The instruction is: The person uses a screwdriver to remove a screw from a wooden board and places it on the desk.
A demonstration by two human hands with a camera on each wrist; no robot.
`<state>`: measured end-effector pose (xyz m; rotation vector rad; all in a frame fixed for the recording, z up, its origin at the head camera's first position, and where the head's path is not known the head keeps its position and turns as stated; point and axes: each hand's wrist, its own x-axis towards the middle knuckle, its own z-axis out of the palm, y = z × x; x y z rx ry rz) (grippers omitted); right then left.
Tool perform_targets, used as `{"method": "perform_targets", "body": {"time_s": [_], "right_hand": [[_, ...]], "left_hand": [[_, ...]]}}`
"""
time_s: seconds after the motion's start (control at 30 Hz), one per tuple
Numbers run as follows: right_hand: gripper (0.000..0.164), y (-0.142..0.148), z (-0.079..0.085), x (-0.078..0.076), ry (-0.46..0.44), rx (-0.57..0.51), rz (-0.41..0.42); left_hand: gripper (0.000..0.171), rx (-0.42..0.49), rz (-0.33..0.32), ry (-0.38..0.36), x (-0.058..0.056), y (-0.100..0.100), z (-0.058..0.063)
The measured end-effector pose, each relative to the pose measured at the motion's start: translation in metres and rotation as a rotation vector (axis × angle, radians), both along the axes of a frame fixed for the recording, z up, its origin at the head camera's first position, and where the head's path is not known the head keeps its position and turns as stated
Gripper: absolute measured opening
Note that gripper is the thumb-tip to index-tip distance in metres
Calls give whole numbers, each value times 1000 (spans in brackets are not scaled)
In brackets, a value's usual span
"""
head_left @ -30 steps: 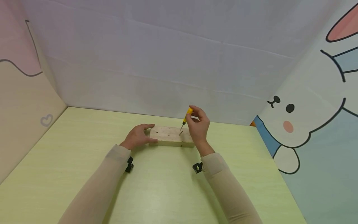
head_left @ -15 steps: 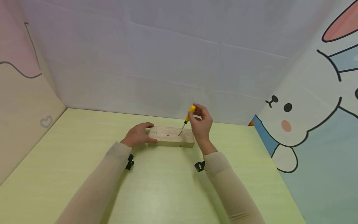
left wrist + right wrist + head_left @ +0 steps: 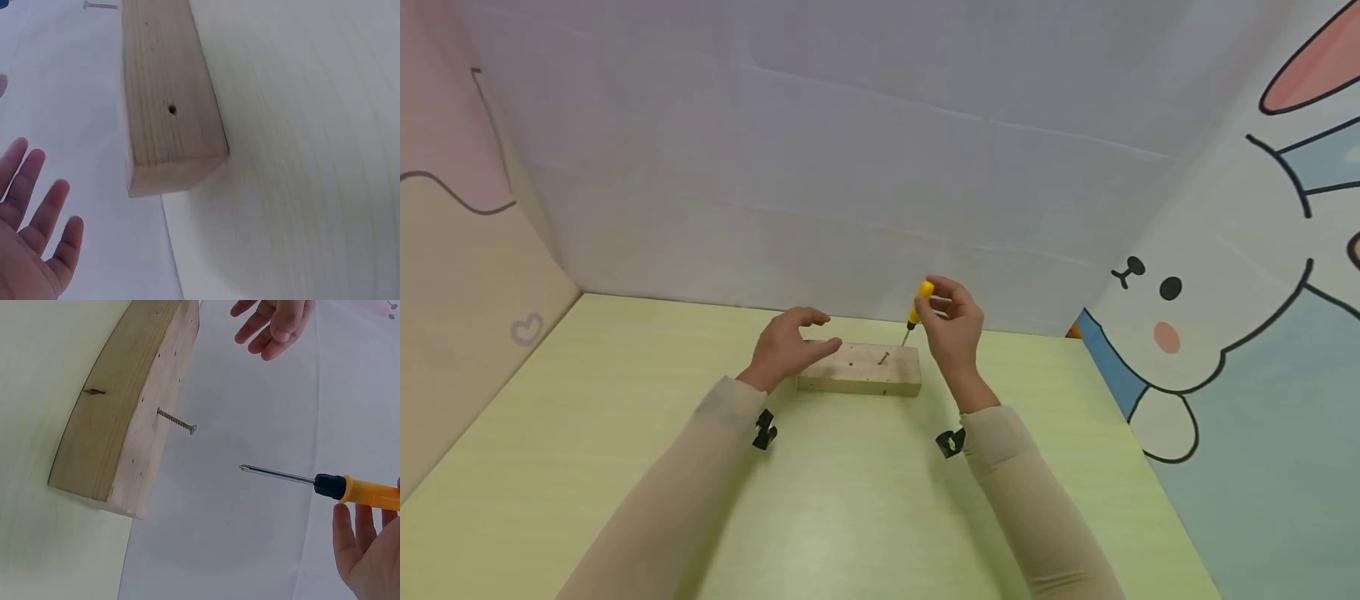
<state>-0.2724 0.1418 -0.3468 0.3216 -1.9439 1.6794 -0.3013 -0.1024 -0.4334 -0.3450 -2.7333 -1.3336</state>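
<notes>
A pale wooden block (image 3: 861, 386) with several small holes lies on the table. One screw (image 3: 177, 420) stands partway out of its top face, toward the block's right end. My right hand (image 3: 953, 329) holds a yellow-handled screwdriver (image 3: 369, 493) by its handle, up and right of the screw. The screwdriver's tip is apart from the screw head in the right wrist view. My left hand (image 3: 788, 348) hovers over the block's left end, thumb and fingers spread, with nothing in it. In the left wrist view its fingers stay clear of the wood.
The light green table (image 3: 842, 492) ends at a white cloth backdrop (image 3: 775, 167) just behind the block. Printed side panels stand left and right, the right panel (image 3: 1225, 333) with a rabbit drawing. A black wrist mount (image 3: 765, 430) hangs below the left wrist.
The left hand has let go of the block's left end and lifted up and to the right. The right hand has drawn the screwdriver away from the screw, up and to the right.
</notes>
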Motion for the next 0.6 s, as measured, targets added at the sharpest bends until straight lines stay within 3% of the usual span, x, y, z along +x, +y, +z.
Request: {"method": "perform_targets", "body": {"time_s": [0.17, 0.3, 0.6], "right_hand": [[28, 6, 4, 0, 7, 21, -17], [29, 10, 6, -1, 10, 33, -21], [29, 18, 12, -1, 0, 30, -34]], "left_hand": [[45, 93, 16, 2, -1, 10, 2], [44, 149, 7, -38, -2, 19, 2], [40, 174, -11, -125, -4, 44, 0]]}}
